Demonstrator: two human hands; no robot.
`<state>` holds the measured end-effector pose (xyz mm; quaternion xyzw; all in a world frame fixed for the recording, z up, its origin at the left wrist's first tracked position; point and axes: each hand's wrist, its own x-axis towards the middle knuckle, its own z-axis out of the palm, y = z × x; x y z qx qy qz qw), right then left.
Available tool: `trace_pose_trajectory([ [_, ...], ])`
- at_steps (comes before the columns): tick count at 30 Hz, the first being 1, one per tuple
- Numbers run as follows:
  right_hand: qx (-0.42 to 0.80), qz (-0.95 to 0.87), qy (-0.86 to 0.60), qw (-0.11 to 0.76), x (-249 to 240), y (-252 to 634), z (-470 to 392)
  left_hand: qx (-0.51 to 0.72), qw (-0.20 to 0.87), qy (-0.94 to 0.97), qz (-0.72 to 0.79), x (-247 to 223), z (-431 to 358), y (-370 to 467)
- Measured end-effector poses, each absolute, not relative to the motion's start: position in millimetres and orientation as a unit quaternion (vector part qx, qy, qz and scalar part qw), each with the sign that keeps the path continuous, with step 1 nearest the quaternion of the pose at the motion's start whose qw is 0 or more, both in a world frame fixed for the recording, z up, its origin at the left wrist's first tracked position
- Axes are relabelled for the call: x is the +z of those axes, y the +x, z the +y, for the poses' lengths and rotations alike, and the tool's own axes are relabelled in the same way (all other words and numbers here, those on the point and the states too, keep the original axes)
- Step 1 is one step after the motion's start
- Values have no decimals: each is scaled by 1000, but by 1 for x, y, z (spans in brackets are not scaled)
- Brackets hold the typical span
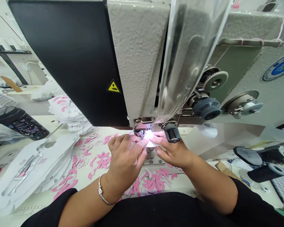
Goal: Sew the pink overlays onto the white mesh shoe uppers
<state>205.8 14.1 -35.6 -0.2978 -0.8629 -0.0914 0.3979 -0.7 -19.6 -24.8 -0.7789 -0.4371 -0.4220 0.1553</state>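
Under the lit needle area of a sewing machine (138, 56), a small white fabric piece (151, 144) lies between my two hands. My left hand (126, 156), with a bracelet at its wrist, is closed, its thumb and forefinger pinching the piece's left side. From the right, my right hand (174, 153) grips the other side with thumb and fingers. Glare washes out the piece's details, and the presser foot (140, 133) stands just above it. Loose pink and white cut pieces (149, 183) lie scattered around and below my hands.
To the left is a stack of white cut panels (33, 170), with another stack (69, 115) behind it. A dark patterned bottle (19, 123) lies tilted there. Black thread spools (266, 172) stand at the right. A clear guard (191, 53) hangs before the machine head.
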Motion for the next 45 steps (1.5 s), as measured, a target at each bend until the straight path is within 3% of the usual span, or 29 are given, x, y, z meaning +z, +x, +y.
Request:
trace_pose_trajectory([
  [22,-195,-833,-311,414,-35,192,-8,-428,174,-781,-420,-28,-17,-8],
  [30,-164,-859,-298,382,-33,192,-5,-459,100,-799,-375,-33,-12,-12],
  [45,-166,-839,-322,406,-46,185,-5,-502,-2,-779,-377,-37,-3,-15],
])
